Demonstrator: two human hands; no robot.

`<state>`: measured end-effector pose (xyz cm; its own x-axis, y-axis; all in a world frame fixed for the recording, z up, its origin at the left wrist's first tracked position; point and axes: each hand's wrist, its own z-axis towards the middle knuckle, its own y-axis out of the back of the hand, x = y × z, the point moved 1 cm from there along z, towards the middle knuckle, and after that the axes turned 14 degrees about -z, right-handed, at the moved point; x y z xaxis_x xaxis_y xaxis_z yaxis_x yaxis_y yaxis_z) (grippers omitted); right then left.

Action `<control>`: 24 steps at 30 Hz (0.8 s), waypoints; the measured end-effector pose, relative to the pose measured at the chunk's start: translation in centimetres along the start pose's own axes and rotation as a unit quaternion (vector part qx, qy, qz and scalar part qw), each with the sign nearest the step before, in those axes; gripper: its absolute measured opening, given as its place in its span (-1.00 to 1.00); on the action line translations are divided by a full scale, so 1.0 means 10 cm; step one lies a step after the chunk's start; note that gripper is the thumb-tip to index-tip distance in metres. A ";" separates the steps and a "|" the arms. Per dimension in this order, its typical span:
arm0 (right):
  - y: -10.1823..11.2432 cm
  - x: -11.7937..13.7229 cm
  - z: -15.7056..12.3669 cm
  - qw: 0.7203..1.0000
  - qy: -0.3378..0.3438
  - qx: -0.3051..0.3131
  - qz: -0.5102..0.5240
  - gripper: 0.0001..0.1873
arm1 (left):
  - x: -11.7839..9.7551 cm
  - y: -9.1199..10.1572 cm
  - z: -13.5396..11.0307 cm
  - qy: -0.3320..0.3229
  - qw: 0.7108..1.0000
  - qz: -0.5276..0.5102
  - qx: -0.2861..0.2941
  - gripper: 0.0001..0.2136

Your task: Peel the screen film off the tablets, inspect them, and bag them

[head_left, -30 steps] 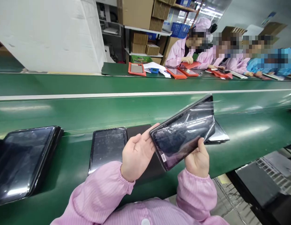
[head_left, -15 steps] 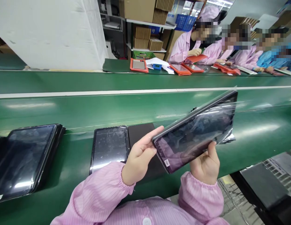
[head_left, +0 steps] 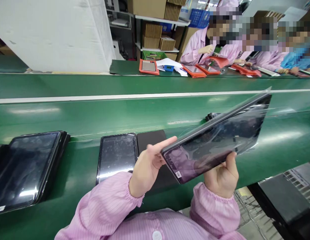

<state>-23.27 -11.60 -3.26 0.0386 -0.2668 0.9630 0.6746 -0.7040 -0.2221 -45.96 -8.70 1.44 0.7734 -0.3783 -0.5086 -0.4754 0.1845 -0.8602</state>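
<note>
Head view: tablet (head_left: 214,136) wrapped in clear plastic film, dark face toward the camera, tilted with the far corner raised, held between both hands above a green conveyor belt (head_left: 70,113). Left hand (head_left: 147,166) partly open, fingers (head_left: 159,145) extended, only the fingertips against the tablet's left edge. Right hand (head_left: 221,178) curled closed around the lower edge, thumb (head_left: 231,163) pressed on the filmed face, firm hold on the tablet. White barcode label (head_left: 178,174) near the tablet's lower corner. Pink striped smock sleeves (head_left: 102,203) on both arms.

On the belt, left of the hands: dark tablet (head_left: 27,168) on a stack, then a smudged filmed tablet (head_left: 116,155) just beside a flat black case (head_left: 151,141), that case partly hidden behind the left hand.

Far belt: orange cases (head_left: 148,66) holding tablets, beside white papers (head_left: 169,65), near co-workers in pink smocks (head_left: 194,51). Shelving (head_left: 157,23) with cardboard cartons (head_left: 151,38); blue crate (head_left: 199,18) on top, contents hard to make out. Small dark object (head_left: 212,116) behind the tablet, mostly hidden, kind not identifiable.
</note>
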 end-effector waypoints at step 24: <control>-0.77 0.11 0.29 0.935 0.258 0.093 -0.226 -0.68 | 0.01 0.96 -0.03 0.136 0.935 0.325 -0.036 -0.60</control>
<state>-26.34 -4.57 -0.06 -0.6093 -0.2859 0.7396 0.6548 -0.7074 0.2660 -50.62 -7.25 -6.87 0.1795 -0.4262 -0.8866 -0.8424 0.3989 -0.3623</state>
